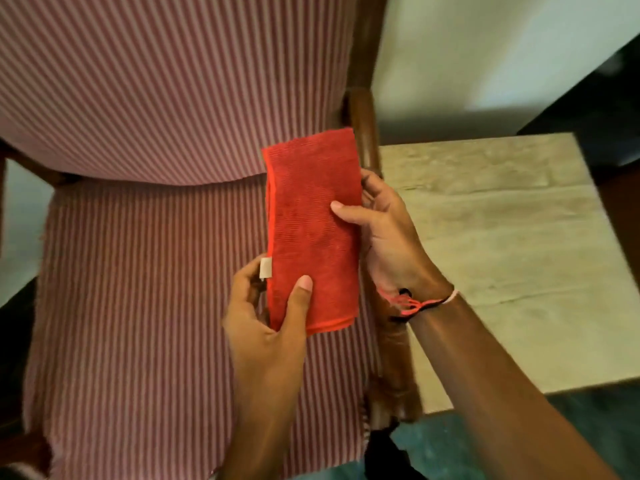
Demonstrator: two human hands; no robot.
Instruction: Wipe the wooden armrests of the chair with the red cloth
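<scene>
A pale, wood-grained square surface (502, 258) sits at three o'clock, just beside the chair, with a plain off-white wall (485, 46) behind it at one o'clock and dark teal flooring (588, 427) at five o'clock. The chair's seat cushion (138, 323) and backrest (173, 81) fill the left and top of the view, both covered in ribbed fabric with fine red and white stripes. Along the seat's right edge runs the rounded, glossy dark brown wooden armrest (363, 133), from twelve o'clock down toward five o'clock; its middle is hidden behind the cloth and hands.

At the centre, the red woven cloth (311, 230) is folded into a long, narrow rectangle with a coarse mesh-like texture, brighter stitched edges and a small white tag (266, 268) on its left side. It is held in the air over the seat, just left of the armrest. The left hand (270, 323) has its grip closed on the cloth's lower end, thumb on top. The right hand (384, 237) grips the right edge, thumb pressed on the front face, fingers behind. A red and black thread band (415, 303) circles the right wrist.
</scene>
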